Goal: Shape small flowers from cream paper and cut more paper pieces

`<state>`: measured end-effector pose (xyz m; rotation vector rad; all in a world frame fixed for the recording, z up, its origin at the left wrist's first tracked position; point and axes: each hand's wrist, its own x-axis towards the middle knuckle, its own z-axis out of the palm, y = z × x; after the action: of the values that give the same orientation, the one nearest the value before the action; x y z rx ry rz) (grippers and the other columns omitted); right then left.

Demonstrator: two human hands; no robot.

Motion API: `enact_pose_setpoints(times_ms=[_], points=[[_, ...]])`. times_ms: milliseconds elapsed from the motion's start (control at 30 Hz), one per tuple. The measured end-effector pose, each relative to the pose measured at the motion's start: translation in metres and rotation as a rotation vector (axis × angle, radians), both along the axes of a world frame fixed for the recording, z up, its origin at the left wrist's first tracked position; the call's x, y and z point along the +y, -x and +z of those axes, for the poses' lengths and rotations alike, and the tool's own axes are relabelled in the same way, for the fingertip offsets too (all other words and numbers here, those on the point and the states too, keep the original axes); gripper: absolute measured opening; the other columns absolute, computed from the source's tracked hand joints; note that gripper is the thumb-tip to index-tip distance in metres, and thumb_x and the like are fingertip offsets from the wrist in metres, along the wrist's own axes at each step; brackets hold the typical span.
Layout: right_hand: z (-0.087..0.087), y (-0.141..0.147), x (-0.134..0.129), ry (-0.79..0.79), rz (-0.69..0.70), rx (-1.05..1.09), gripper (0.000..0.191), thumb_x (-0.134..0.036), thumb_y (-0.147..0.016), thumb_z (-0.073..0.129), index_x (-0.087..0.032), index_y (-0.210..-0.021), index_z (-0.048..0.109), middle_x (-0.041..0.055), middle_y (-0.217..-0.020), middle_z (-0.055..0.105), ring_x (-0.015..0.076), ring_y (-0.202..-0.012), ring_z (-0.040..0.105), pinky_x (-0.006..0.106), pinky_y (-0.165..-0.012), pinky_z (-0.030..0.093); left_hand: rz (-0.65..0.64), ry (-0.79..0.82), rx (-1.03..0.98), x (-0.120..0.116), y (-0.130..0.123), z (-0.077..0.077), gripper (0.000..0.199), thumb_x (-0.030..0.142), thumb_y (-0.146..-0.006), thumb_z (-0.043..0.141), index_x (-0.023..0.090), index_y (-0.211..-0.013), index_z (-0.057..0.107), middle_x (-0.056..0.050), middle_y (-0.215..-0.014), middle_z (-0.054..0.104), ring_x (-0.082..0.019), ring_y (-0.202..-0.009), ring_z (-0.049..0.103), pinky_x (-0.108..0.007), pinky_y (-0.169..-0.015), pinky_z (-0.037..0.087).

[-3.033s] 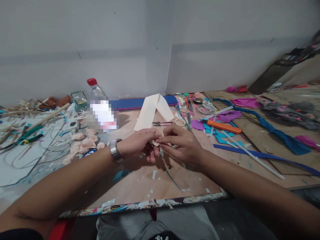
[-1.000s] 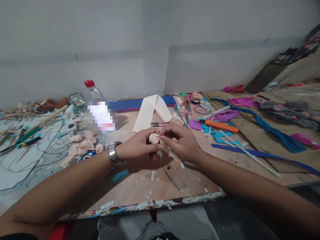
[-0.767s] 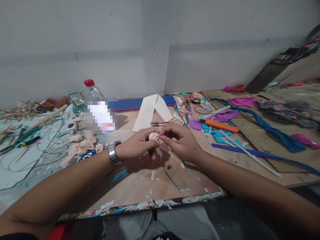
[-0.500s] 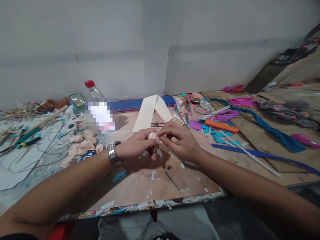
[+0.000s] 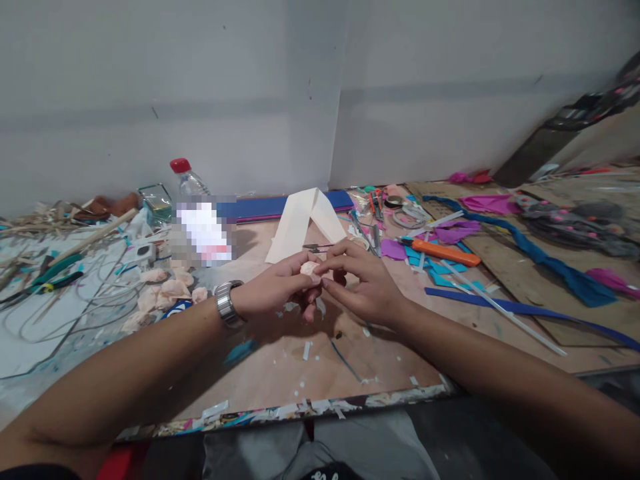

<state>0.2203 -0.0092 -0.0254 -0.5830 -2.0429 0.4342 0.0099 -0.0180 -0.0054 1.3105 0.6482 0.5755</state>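
Note:
Between my two hands is a small crumpled peach paper flower (image 5: 309, 268), held above the wooden table. My left hand (image 5: 283, 283), with a metal watch at its wrist, is closed around it from the left. The thumb and fingers of my right hand (image 5: 363, 283) pinch the flower's right side. My fingers hide its underside. Just behind my hands lies a folded cream paper strip (image 5: 293, 223), and a small pair of scissors (image 5: 316, 248) shows past my knuckles. More crumpled peach pieces (image 5: 167, 293) lie to the left of my left wrist.
A red-capped bottle (image 5: 189, 180) stands at back left. Green-handled pliers (image 5: 55, 275) lie far left among wires. To the right are an orange cutter (image 5: 440, 252), a blue strip (image 5: 500, 303), coloured paper scraps and a tape roll (image 5: 395, 201). A wall rises behind.
My right fingertips have shifted slightly over the peach flower, which now shows a smoother side. The view has moved a little; the things on the table have stayed put.

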Motion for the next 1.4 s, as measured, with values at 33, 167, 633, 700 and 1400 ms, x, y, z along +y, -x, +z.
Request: enact_pose_setpoints(times_ms=[33, 167, 633, 700, 1400], points=[[0.0, 0.0, 0.0, 0.001, 0.0, 0.001, 0.011, -0.016, -0.093, 0.071, -0.022, -0.101, 0.075, 0.0039, -0.096, 0.062, 0.0112, -0.073, 0.058, 0.023, -0.06, 0.051, -0.002, 0.0, -0.005, 0.0, 0.0, -0.001, 0.024, 0.042, -0.1, 0.058, 0.02, -0.104, 0.049, 0.005, -0.075, 0.058, -0.011, -0.059, 0.066, -0.026, -0.06, 0.044], [0.0, -0.002, -0.001, 0.034, 0.005, 0.002, 0.005, -0.019, -0.095, 0.07, -0.021, -0.098, 0.073, 0.0047, -0.096, 0.062, 0.0125, -0.077, 0.06, 0.024, -0.062, 0.052, -0.005, 0.003, -0.018, 0.001, 0.001, -0.002, 0.029, 0.048, -0.104, 0.051, 0.019, -0.103, 0.051, 0.004, -0.076, 0.057, -0.012, -0.059, 0.067, -0.026, -0.058, 0.042], [0.001, 0.001, -0.003, 0.101, -0.037, 0.031, 0.003, -0.019, -0.091, 0.072, -0.02, -0.088, 0.073, 0.0026, -0.084, 0.066, 0.0136, -0.073, 0.061, 0.027, -0.064, 0.051, 0.079, -0.36, 0.186, 0.002, 0.001, -0.003, 0.028, 0.045, -0.101, 0.055, 0.017, -0.096, 0.056, -0.001, -0.08, 0.061, -0.013, -0.07, 0.059, -0.029, -0.068, 0.047], [0.001, 0.001, -0.003, 0.11, -0.041, 0.03, 0.004, -0.021, -0.091, 0.072, -0.02, -0.088, 0.074, 0.0025, -0.082, 0.067, 0.0135, -0.071, 0.061, 0.027, -0.063, 0.05, 0.079, -0.395, 0.187, 0.003, 0.001, -0.005, 0.029, 0.045, -0.102, 0.053, 0.017, -0.096, 0.056, -0.001, -0.081, 0.06, -0.014, -0.071, 0.059, -0.029, -0.069, 0.048], [-0.004, 0.0, 0.001, 0.098, -0.15, 0.044, 0.014, -0.032, -0.092, 0.076, -0.021, -0.099, 0.081, 0.0051, -0.088, 0.076, 0.0135, -0.072, 0.066, 0.028, -0.063, 0.051, 0.106, -0.455, 0.151, 0.003, 0.003, -0.008, 0.017, 0.031, -0.099, 0.059, 0.017, -0.108, 0.057, -0.001, -0.086, 0.061, -0.013, -0.074, 0.06, -0.028, -0.072, 0.051]])
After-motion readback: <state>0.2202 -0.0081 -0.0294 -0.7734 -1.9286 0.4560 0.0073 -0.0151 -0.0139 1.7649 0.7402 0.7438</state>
